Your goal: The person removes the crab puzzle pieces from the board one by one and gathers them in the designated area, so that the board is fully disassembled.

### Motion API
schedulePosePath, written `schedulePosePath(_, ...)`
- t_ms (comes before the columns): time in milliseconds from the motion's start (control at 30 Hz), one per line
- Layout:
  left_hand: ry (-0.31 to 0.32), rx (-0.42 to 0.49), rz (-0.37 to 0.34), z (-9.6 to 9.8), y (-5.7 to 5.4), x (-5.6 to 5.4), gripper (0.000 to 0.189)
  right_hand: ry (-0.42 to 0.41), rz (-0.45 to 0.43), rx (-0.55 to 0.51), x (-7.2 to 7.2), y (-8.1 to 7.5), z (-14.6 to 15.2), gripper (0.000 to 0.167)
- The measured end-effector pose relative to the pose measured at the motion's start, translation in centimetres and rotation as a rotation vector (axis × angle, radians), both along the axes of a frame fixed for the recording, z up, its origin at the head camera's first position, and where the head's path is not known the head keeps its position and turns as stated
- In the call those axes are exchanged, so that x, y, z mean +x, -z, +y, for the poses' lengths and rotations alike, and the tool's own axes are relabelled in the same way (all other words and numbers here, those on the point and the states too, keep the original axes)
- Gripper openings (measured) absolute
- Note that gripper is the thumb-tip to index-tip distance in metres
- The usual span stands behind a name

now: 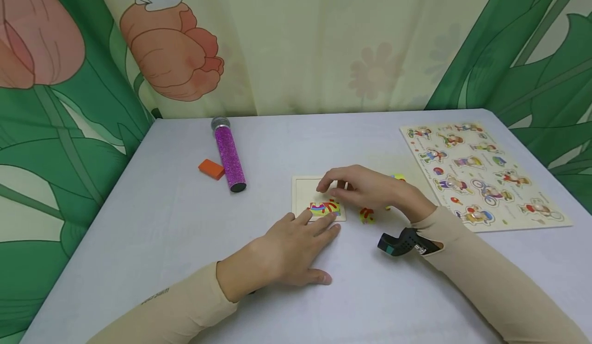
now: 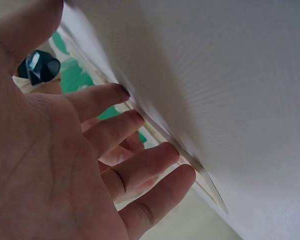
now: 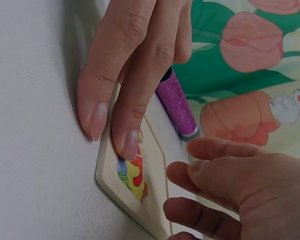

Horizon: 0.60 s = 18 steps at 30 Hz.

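Note:
A small cream puzzle board [image 1: 303, 185] lies on the table in the head view. Colourful puzzle pieces [image 1: 325, 209], yellow, red and blue, sit along its near side. My left hand [image 1: 296, 251] is spread flat, its extended fingertips touching the board's near edge and the pieces there. Over the board's right part hovers my right hand [image 1: 370, 187], fingers loosely bent; the right wrist view shows nothing between them. A loose red and yellow piece [image 1: 367, 215] rests right of the board. Another yellow piece [image 1: 399, 177] is partly hidden behind my right hand.
A purple glitter microphone [image 1: 229, 156] lies at the back left, beside an orange block [image 1: 211, 169]. At the right is a large picture board [image 1: 432, 179] with several cartoon figures. A printed curtain [image 1: 296, 46] hangs behind the table's far edge.

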<state>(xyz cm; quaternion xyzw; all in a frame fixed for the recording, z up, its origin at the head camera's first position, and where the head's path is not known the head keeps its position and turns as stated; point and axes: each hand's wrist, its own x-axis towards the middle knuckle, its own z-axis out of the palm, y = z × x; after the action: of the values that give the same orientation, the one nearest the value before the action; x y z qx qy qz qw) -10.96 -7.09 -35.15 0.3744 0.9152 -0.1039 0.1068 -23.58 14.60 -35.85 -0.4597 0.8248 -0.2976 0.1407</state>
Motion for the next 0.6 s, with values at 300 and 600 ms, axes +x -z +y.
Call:
schedulePosePath(300, -0.001, -0.007, -0.009, 0.1, 0.1, -0.1, 0.088, -0.010, -0.018, 0.013, -0.1, 0.1, -0.7, 0.022)
schedulePosePath(600, -0.007, 0.006, -0.055, -0.1, -0.1, -0.2, 0.087, -0.036, -0.077, 0.019, -0.1, 0.4, -1.4, 0.030)
